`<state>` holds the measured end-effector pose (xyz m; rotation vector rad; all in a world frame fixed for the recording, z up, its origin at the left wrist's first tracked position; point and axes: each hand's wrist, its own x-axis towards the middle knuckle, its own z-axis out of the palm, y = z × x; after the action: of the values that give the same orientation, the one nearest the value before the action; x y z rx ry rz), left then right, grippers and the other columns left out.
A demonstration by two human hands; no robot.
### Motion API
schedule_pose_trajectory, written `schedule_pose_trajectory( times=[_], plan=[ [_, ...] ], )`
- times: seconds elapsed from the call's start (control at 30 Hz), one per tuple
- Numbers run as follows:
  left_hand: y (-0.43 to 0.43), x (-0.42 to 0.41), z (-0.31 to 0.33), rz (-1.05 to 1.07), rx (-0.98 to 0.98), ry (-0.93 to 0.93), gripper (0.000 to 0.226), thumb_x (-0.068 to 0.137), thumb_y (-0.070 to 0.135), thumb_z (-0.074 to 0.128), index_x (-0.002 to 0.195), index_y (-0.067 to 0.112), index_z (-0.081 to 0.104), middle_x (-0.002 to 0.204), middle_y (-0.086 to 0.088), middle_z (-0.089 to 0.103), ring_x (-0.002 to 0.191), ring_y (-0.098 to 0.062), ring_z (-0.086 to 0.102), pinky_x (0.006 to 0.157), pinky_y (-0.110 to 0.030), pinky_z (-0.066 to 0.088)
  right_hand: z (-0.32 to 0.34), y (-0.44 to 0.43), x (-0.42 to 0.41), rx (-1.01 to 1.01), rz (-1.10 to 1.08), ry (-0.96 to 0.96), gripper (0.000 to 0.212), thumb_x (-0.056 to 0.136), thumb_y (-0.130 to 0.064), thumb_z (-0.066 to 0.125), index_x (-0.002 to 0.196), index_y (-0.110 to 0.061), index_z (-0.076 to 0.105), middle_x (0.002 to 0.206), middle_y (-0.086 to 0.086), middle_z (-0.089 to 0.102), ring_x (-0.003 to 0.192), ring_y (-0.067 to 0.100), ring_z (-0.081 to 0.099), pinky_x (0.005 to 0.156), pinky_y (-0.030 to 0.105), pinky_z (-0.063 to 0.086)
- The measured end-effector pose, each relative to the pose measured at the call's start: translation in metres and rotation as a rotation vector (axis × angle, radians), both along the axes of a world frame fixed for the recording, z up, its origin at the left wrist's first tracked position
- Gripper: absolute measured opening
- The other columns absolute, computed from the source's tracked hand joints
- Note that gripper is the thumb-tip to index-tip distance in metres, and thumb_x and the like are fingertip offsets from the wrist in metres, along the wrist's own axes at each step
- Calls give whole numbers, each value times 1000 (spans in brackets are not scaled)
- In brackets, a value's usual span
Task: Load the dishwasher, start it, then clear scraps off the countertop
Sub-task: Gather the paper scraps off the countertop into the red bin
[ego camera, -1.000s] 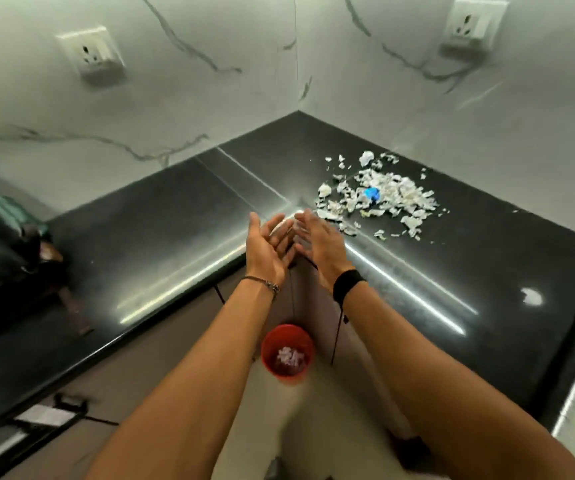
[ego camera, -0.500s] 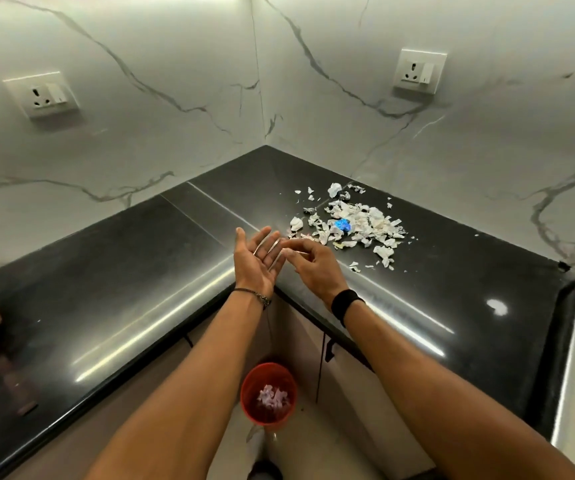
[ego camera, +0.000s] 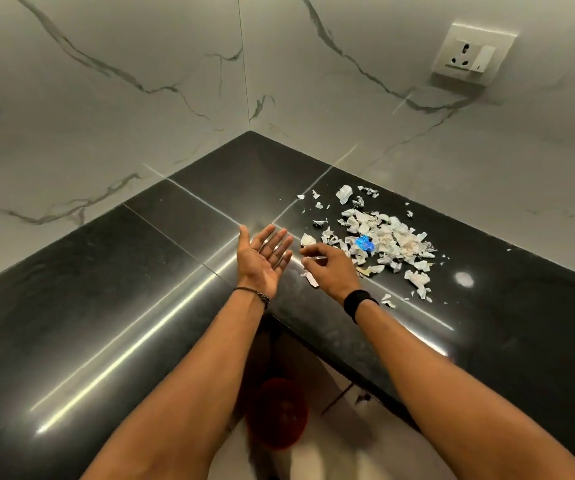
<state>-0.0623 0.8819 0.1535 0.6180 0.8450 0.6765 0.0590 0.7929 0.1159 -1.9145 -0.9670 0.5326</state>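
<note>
**At the countertop (ego camera: 106,306) corner: scraps (ego camera: 390,244) and two bare hands**

Below the counter's front edge, nearest the viewer, a red bin (ego camera: 277,414) stands on the floor between the two forearms. It is shaded and blurred, so its contents cannot be told. Both forearms reach forward over the glossy black countertop, where two slabs meet at an inner corner. The left wrist carries a thin bracelet (ego camera: 254,293); the right wrist carries a black band (ego camera: 360,301).

The left hand (ego camera: 263,258) is held palm up above the counter, fingers straight and slightly spread, with nothing visible in it. Just beside it, the right hand (ego camera: 331,268) is turned back up, its fingers curled so that the tips pinch a thin pale paper scrap (ego camera: 317,258) close to the left fingertips. A stray piece (ego camera: 312,280) lies on the counter under the right hand.

Beyond the right hand, the scraps lie in a loose heap of torn white pieces on the right-hand slab. Smaller fragments are scattered round the heap's edges, and a bright blue piece (ego camera: 364,244) sits on its near side. Farthest back, white marble-veined walls (ego camera: 140,98) meet in a vertical corner, and a wall socket (ego camera: 469,53) is mounted high on the right-hand wall.
</note>
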Motion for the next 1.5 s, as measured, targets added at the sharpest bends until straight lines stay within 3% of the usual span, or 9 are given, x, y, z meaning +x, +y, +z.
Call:
schedule_pose_trajectory(
  times=[0.17, 0.53, 0.77, 1.0, 1.13, 1.2, 1.3, 1.4, 1.5],
  plan=[
    [37, 15, -19, -65, -28, -18, 72, 99, 70, 33, 132, 12, 62, 123, -8, 72, 114, -23, 70, 99, -38, 51, -21, 21, 18, -119, -104, -3, 19, 91, -20, 70, 110, -19, 71, 111, -2, 71, 91, 13, 67, 78, 18, 49],
    [71, 52, -45, -89, -96, -149, 75, 96, 72, 38, 134, 12, 60, 125, -11, 71, 116, -27, 69, 97, -40, 53, -42, 63, 49, -258, -72, -47, 32, 89, -20, 70, 120, -18, 68, 114, -3, 70, 94, 15, 67, 90, 37, 55],
    [85, 71, -58, -44, -104, -156, 75, 97, 72, 38, 135, 12, 60, 126, -11, 71, 118, -27, 68, 100, -42, 52, -60, 88, 77, -341, 111, -336, 41, 92, -26, 67, 132, -16, 61, 132, 7, 59, 121, 25, 56, 102, 37, 44],
    [95, 80, -73, -16, -103, -125, 70, 97, 68, 41, 136, 13, 59, 126, -9, 71, 118, -25, 67, 109, -44, 47, -83, 94, 91, -380, 213, -494, 27, 87, -24, 71, 110, -14, 62, 112, 8, 60, 107, 30, 54, 89, 36, 44],
    [97, 88, -81, -12, -104, -89, 64, 99, 63, 44, 136, 13, 59, 125, -8, 71, 117, -24, 68, 107, -42, 48, -76, 94, 99, -249, 65, -365, 21, 80, -21, 73, 99, -15, 64, 96, 3, 66, 89, 23, 61, 73, 28, 43],
    [94, 94, -84, 6, -108, -55, 59, 100, 59, 46, 135, 13, 60, 126, -9, 71, 117, -22, 68, 106, -40, 49, -62, 94, 99, -135, -44, -214, 21, 81, -25, 77, 97, -17, 66, 92, -3, 67, 82, 15, 62, 73, 26, 49],
    [84, 100, -87, -13, -134, -56, 56, 101, 56, 46, 134, 14, 61, 131, -10, 68, 120, -22, 65, 109, -39, 48, -41, 97, 92, -5, 12, -36, 27, 82, -33, 80, 99, -16, 67, 94, -4, 70, 85, 10, 67, 77, 23, 55],
    [77, 101, -87, -32, -240, -192, 58, 101, 56, 43, 136, 14, 62, 135, -16, 64, 125, -32, 61, 113, -46, 43, -24, 98, 77, 27, 114, 40, 28, 85, -39, 77, 99, -16, 70, 92, -5, 73, 83, 6, 69, 77, 20, 54],
    [76, 93, -85, -23, -327, -323, 60, 101, 55, 42, 135, 11, 62, 133, -18, 64, 123, -32, 63, 107, -46, 49, -16, 92, 69, 107, 40, 7, 23, 94, -39, 67, 97, -17, 71, 85, -6, 72, 79, 5, 67, 74, 21, 54]
  ],
)
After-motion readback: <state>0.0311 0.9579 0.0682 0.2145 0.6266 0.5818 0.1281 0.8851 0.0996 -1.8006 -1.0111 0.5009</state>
